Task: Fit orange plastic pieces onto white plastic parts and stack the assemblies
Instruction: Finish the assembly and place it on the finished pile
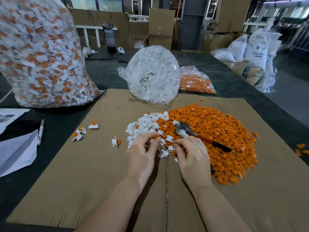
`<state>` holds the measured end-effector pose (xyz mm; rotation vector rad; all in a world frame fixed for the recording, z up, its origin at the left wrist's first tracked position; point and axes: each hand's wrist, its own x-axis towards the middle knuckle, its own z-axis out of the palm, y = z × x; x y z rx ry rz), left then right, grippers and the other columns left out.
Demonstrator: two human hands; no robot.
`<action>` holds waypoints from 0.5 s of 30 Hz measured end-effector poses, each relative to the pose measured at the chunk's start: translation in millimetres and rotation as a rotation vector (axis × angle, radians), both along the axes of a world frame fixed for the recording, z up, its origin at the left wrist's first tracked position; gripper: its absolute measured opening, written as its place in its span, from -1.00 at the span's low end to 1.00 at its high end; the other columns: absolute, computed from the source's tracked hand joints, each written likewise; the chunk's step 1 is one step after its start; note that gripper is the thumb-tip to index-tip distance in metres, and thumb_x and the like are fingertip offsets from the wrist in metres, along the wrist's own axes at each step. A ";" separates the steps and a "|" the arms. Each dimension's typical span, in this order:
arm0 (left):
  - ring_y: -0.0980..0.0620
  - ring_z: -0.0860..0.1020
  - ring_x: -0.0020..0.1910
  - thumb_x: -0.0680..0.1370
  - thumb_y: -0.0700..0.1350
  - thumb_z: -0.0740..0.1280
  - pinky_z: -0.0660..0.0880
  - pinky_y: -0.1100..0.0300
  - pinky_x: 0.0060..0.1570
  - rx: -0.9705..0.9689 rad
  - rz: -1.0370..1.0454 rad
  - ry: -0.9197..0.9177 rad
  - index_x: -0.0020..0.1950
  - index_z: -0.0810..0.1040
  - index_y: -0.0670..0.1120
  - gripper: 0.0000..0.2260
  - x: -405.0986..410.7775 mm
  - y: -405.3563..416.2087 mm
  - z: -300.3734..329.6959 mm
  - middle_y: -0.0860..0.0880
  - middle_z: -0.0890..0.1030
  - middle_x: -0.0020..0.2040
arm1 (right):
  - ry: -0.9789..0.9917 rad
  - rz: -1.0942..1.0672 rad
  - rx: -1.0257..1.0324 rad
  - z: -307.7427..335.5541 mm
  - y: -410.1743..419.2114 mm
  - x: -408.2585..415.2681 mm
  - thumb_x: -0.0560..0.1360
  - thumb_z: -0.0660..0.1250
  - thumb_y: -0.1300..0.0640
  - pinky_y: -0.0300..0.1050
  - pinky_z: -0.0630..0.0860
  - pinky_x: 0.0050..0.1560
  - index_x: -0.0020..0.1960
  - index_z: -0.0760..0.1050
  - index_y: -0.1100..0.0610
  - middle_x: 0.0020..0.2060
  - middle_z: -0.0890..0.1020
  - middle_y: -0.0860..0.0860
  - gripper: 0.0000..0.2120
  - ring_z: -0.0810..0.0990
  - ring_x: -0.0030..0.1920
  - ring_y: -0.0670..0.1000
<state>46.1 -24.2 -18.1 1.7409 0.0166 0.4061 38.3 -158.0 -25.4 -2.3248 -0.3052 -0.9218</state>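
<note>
Head view: cardboard sheet (103,173) spread flat over a dark table (55,131), both forearms reaching in from the near edge.
Left hand (142,153): back up, fingers curled down at the near edge of the white parts; the fingertips are blurred, so I cannot tell whether they pinch a piece.
Right hand (192,158): just beside the left, fingers bent and drawn together toward the thumb; what they hold, if anything, cannot be made out.
White parts (143,126): small loose heap on the cardboard, touching the hands' fingertips and the left rim of the orange pile.
Orange pieces (217,131): broad loose pile on the right half of the cardboard, under and beyond the right hand.
Pliers (194,133): lying on the orange pile, metal head toward the white parts, dark-tipped red handles toward the right.
Finished assemblies (80,133): a few white-and-orange units scattered on the cardboard, left of the heap, apart from each other.
Big bag (41,52): clear, full of white-and-orange assemblies, far left.
Middle bag (153,76): clear, full of white parts, at the cardboard's far edge.
Small bag (195,81): orange pieces, just right of the middle bag.
Marker (40,131): on the table, left, beside papers (16,151).
Bottle (109,37): dark, upright, at the table's far side.
</note>
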 end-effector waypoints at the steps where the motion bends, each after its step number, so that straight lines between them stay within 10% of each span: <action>1: 0.31 0.52 -0.19 0.52 -0.23 0.35 0.37 0.55 -0.18 0.013 0.059 -0.039 -0.11 0.57 0.04 -0.84 0.1 4.4 1.2 0.02 0.50 -0.11 | -0.005 -0.034 -0.006 -0.3 0.2 0.2 0.43 0.41 0.31 0.00 0.46 -0.20 -0.17 0.61 0.20 -0.27 0.60 0.03 -0.96 0.53 -0.21 0.09; 6: -0.07 0.45 0.04 0.54 -0.19 0.31 0.37 0.16 0.16 0.161 0.331 0.050 -0.04 0.59 -0.05 -0.92 13.1 39.7 -2.5 0.11 0.31 -0.13 | -0.004 -0.165 -0.035 -3.6 1.2 1.7 0.40 0.44 0.29 -0.02 0.36 -0.19 -0.19 0.61 0.16 -0.28 0.59 0.01 -0.94 0.53 -0.22 0.09; 15: -0.04 0.29 0.23 0.57 -0.24 0.24 0.22 0.27 0.20 0.410 0.415 0.146 0.18 0.58 -0.12 -0.77 26.0 61.7 -9.9 -0.08 0.43 0.17 | 0.050 -0.271 -0.235 -10.3 3.9 1.1 0.23 0.50 0.22 -0.02 0.29 -0.10 -0.31 0.57 0.11 -0.33 0.57 -0.02 -0.88 0.53 -0.24 0.09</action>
